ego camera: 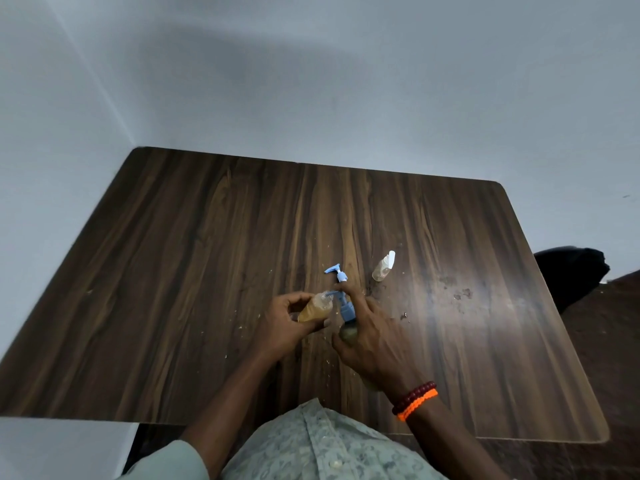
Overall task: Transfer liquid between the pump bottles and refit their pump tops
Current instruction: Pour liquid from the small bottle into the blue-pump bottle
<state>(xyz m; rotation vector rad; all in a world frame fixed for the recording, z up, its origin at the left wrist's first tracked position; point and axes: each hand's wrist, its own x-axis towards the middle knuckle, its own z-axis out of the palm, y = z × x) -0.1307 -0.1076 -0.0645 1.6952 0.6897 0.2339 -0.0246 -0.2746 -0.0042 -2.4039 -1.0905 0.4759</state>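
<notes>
- While both bottles sit in hand at the lower centre of the frame, the wood-grain table [173, 271] carries crumbs and spill marks.
- Left hand [282, 327] curls round an uncapped bottle of amber liquid [314, 309], tilted.
- Right hand [367, 337] grips a darker bottle [347, 333] with a blue pump top [346, 308] seated; tightness unclear.
- Loose blue pump [336, 273] lies just above, still to refit.
- Small white-capped bottle [383, 266] lies right of centre.

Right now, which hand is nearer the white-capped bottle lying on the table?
Right. The right hand, gripping the blue-pump bottle, sits just below the white-capped bottle; the left hand is farther left.
</notes>
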